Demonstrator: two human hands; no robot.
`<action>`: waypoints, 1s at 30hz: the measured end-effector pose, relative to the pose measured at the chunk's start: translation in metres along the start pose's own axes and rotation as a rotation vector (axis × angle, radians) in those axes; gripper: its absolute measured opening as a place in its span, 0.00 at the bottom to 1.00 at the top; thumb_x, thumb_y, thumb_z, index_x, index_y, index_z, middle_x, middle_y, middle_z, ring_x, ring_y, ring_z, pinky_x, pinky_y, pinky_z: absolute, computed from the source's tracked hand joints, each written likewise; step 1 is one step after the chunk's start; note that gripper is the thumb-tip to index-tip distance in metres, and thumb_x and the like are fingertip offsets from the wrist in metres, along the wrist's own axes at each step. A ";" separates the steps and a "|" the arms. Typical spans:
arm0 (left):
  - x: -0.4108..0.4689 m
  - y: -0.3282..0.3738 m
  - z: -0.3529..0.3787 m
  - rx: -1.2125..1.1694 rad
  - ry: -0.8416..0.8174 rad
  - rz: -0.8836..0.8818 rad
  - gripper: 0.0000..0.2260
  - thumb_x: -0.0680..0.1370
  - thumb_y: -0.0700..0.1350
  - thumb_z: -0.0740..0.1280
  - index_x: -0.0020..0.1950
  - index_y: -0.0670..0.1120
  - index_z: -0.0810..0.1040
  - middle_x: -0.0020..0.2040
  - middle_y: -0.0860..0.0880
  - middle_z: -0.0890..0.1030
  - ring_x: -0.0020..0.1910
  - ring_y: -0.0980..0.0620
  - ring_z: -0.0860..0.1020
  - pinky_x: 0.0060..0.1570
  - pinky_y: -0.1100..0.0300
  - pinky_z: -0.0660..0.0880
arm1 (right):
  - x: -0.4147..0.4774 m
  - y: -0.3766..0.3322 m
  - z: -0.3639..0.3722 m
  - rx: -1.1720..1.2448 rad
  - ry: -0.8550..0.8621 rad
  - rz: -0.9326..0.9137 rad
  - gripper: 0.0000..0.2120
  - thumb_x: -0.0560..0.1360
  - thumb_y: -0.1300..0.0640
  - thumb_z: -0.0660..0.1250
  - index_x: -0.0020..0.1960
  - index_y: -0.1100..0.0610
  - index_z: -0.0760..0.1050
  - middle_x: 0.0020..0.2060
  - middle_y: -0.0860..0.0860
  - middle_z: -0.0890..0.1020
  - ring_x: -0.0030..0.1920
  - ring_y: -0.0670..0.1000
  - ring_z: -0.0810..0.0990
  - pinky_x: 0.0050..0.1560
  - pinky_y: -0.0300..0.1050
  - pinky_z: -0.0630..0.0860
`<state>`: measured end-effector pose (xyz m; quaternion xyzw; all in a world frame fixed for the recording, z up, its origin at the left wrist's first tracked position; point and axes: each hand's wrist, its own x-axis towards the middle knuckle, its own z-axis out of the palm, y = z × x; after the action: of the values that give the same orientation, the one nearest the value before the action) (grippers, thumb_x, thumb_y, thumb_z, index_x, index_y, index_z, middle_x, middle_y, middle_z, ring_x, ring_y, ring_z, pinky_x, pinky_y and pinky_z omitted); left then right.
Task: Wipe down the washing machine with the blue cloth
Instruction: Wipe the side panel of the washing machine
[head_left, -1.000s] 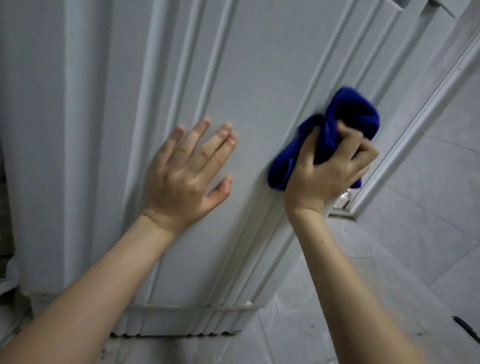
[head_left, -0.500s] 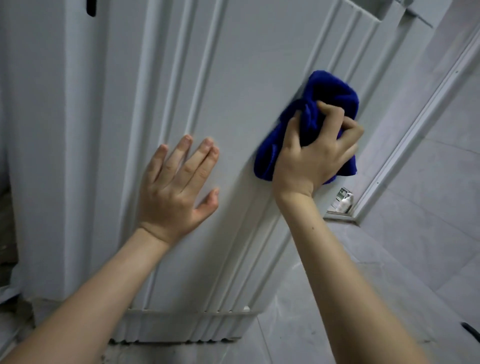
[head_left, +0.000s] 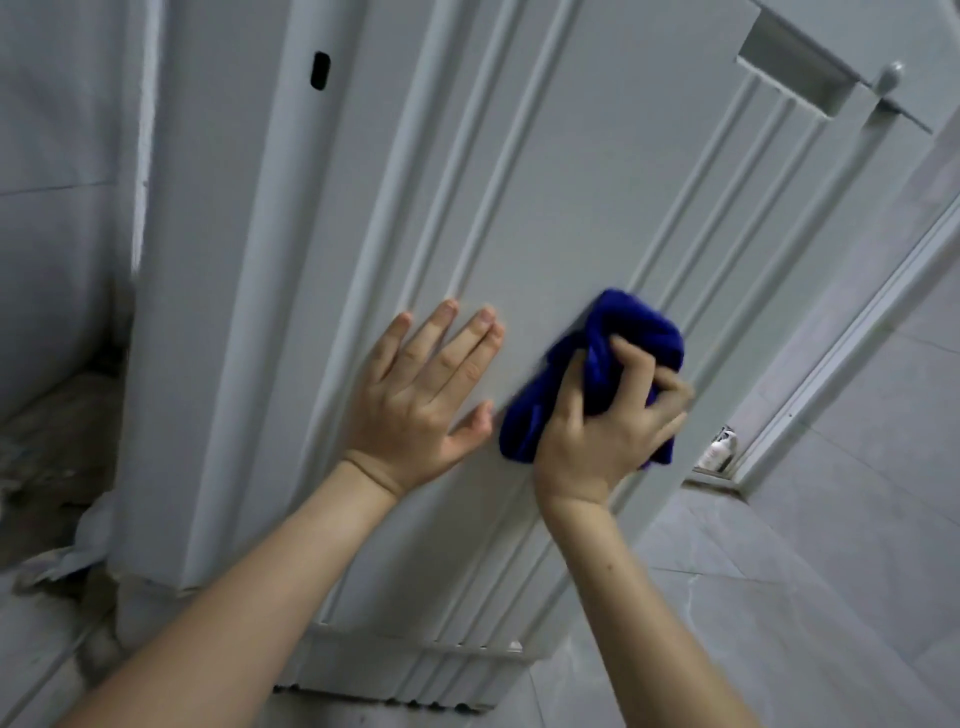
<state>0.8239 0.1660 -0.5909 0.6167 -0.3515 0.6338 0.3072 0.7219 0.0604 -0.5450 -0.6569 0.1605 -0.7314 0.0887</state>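
Pale grey floor tiles spread to the right under soft, dim light. A white door frame runs along them, and dusty debris lies at the left.

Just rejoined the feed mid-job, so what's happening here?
A person is wiping the ribbed side panel of the white washing machine. The right hand grips a bunched blue cloth pressed against the panel. The left hand lies flat on the panel just beside it, fingers straight. The machine stands on a grey tiled floor.
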 end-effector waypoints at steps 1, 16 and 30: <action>0.001 0.000 -0.001 -0.010 -0.001 -0.002 0.25 0.77 0.50 0.66 0.73 0.46 0.72 0.73 0.49 0.72 0.73 0.45 0.70 0.73 0.45 0.62 | 0.034 -0.015 0.009 0.008 0.051 -0.030 0.11 0.73 0.53 0.70 0.54 0.55 0.80 0.50 0.58 0.74 0.49 0.54 0.70 0.55 0.49 0.70; 0.002 -0.061 -0.025 0.039 -0.035 0.008 0.23 0.79 0.47 0.63 0.74 0.47 0.71 0.74 0.48 0.70 0.74 0.45 0.69 0.75 0.43 0.58 | -0.117 0.019 -0.023 -0.063 -0.277 -0.002 0.15 0.70 0.52 0.64 0.56 0.49 0.72 0.51 0.54 0.67 0.49 0.56 0.69 0.53 0.57 0.69; 0.000 -0.112 -0.051 0.108 -0.028 -0.099 0.23 0.79 0.50 0.62 0.74 0.47 0.71 0.73 0.45 0.72 0.73 0.42 0.67 0.74 0.41 0.58 | -0.059 -0.031 0.019 -0.013 -0.222 -0.240 0.14 0.73 0.53 0.69 0.58 0.50 0.75 0.53 0.53 0.70 0.51 0.57 0.69 0.58 0.50 0.69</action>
<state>0.8876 0.2715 -0.5834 0.6577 -0.2902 0.6273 0.2995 0.7502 0.1072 -0.5872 -0.7488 0.0749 -0.6584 0.0135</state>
